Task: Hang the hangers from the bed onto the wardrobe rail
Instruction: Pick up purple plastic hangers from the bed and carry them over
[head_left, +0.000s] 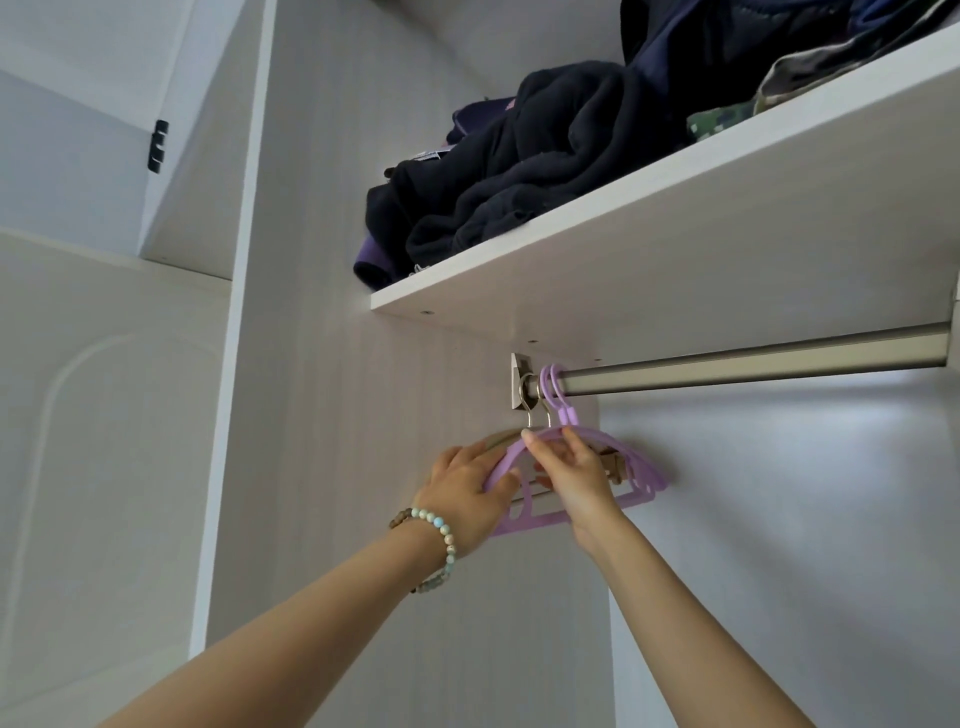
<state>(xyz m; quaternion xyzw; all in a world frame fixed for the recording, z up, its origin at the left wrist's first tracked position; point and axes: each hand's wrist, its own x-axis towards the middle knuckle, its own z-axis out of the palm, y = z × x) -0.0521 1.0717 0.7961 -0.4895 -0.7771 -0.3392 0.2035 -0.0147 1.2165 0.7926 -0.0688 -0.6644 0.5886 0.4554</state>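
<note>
Under the shelf (675, 260), at the far left end of the rail (727, 366), we have both arms raised to a small bunch of purple hangers (647, 478). Their purple hooks (553, 387) are looped over the rail just beside the bracket (519, 376) that fixes the rail to the side panel (332, 415). Two metal hooks (527, 397) sit on the rail between the purple ones and the bracket. They seem to belong to a wooden hanger (614, 467) that shows in brown patches behind the purple bunch, though our hands hide most of it.

Our left hand (462, 488) grips the left shoulder of the hangers, fingers curled over the top edge and thumb underneath. A beaded bracelet (444, 532) circles that wrist. Our right hand (571, 480) holds the hangers near the neck, its fingers bent over the top edge just below the hooks. We cannot tell how many purple hangers lie stacked together.

The rest of the rail runs bare to the right. On the shelf above it lies a heap of dark clothes (519, 197), partly hanging over the front edge.
</note>
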